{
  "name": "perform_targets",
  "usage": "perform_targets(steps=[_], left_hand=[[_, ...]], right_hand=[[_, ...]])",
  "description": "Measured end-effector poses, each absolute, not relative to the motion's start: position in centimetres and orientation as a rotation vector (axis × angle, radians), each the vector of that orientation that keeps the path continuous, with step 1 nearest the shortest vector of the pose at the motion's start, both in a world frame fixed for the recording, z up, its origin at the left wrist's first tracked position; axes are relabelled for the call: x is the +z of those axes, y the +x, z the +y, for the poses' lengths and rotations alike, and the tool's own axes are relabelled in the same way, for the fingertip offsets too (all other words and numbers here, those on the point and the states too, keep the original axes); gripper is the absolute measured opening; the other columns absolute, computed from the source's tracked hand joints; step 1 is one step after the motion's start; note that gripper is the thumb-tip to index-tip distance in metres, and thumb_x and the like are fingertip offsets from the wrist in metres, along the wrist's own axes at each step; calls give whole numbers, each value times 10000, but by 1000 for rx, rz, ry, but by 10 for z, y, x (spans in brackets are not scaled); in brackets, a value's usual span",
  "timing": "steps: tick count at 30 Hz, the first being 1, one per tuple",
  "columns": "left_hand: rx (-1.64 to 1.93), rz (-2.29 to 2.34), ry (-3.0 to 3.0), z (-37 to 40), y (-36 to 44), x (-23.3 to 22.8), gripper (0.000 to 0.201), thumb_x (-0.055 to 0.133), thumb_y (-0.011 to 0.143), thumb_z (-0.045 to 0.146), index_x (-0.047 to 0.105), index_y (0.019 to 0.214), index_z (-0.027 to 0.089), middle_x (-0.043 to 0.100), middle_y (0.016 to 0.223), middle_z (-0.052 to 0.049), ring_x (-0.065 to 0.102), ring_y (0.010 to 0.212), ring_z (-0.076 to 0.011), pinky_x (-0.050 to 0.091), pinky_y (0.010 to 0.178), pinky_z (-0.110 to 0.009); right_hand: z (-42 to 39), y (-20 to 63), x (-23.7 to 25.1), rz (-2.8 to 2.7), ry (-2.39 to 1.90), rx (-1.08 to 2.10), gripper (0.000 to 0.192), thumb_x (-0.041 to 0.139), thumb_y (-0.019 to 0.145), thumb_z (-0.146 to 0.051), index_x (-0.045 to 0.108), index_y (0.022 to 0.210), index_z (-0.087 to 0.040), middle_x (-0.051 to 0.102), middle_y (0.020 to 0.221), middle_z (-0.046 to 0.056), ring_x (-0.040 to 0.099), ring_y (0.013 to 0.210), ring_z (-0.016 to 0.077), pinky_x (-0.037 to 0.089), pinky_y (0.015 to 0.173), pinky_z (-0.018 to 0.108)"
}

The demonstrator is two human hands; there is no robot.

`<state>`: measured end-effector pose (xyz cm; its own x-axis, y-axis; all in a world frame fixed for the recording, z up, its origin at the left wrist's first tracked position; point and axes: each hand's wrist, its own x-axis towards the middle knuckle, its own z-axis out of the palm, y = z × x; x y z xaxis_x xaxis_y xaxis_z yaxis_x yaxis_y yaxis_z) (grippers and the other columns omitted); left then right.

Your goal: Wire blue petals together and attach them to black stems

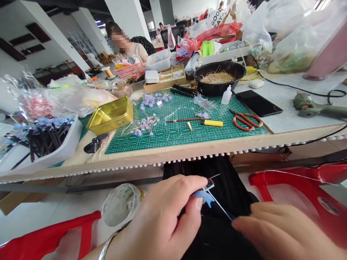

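Observation:
Above my lap, my left hand pinches a small blue flower between thumb and index finger. A small dark, shiny piece shows at the index fingertip, with a thin wire end sticking out beyond it. From there a thin pale wire runs taut down to my right hand, whose fingers are closed on its other end. My right hand is slightly blurred and its fingertips are partly hidden.
A green cutting mat bears blue flower sprigs, orange-handled scissors, a yellow lighter and a glue bottle. Around it are a gold tin, a black bowl and a tablet. A person sits opposite.

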<state>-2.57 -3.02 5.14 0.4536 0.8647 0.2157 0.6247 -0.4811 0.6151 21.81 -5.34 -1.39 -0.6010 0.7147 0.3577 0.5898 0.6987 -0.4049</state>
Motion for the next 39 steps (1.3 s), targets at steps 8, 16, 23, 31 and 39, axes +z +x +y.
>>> perform_targets(steps=[8,16,23,31,39], left_hand=[[790,1220,2074,-38,-7,57,282,570,905,145,643,1136,290,748,981,-17,673,858,-178,475,796,-259],[830,1193,2134,-39,-9,53,369,609,877,145,621,1188,342,752,996,7,683,850,-181,491,799,-255],[812,1219,1989,-41,-11,56,297,612,880,192,646,1137,337,740,1005,-2,663,883,-178,478,827,-250],[572,945,908,-24,-17,47,102,610,889,287,573,902,193,622,671,9,389,487,-36,283,451,-131],[467,796,606,-12,-15,41,73,550,873,215,490,838,193,576,618,8,259,423,-22,127,369,-115]], right_hand=[[-33,197,9,-2125,-1119,486,365,510,928,-334,563,1261,-197,716,1133,122,689,1036,272,611,769,337],[-45,183,22,-1999,-982,637,200,458,891,-129,582,987,-252,699,721,35,698,644,191,596,608,252],[-47,187,26,-2037,-989,491,242,461,833,-72,557,973,-244,715,695,18,703,594,174,581,568,232],[-43,178,26,-1880,-1061,777,214,437,840,-88,611,831,-213,702,631,-4,650,507,127,504,464,175],[-42,180,3,-1598,-1044,1252,205,536,935,-273,629,769,-198,622,679,-15,549,612,105,459,568,176]])
